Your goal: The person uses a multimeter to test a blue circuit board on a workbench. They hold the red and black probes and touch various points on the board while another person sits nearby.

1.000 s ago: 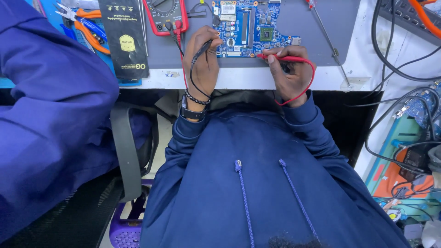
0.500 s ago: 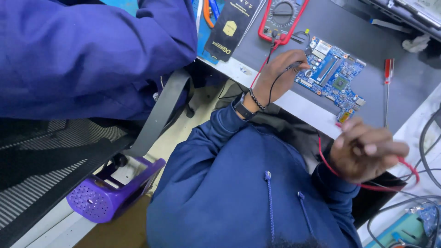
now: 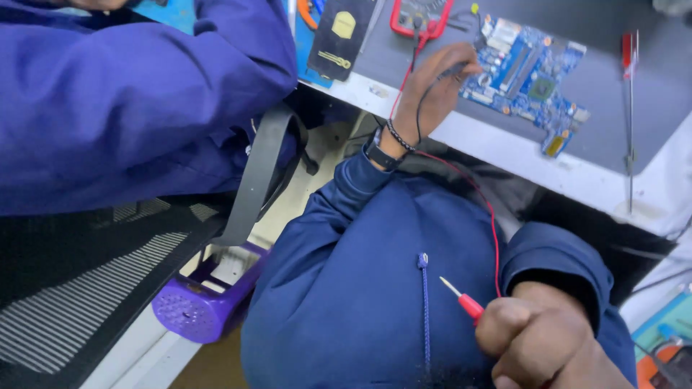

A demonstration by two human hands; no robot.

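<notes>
Purple basket (image 3: 198, 310) — contents hidden — beside chair.

- Illumination: bright, even, diffuse light from overhead. The grey work mat (image 3: 634, 86) and the white bench edge (image 3: 504, 155) are well lit, without hard glare.
- Shadows: soft. The space under the bench is dark, and the mesh chair (image 3: 86, 274) at lower left is dim.
- Sharpness: the blue circuit board (image 3: 530, 83) and left hand (image 3: 425, 94) are moderately sharp.
- Blur: the right hand (image 3: 548, 346) and red probe (image 3: 468, 304), close to the lens, are soft.
- Geometry: the scene is tilted, and the bench edge runs diagonally.
</notes>
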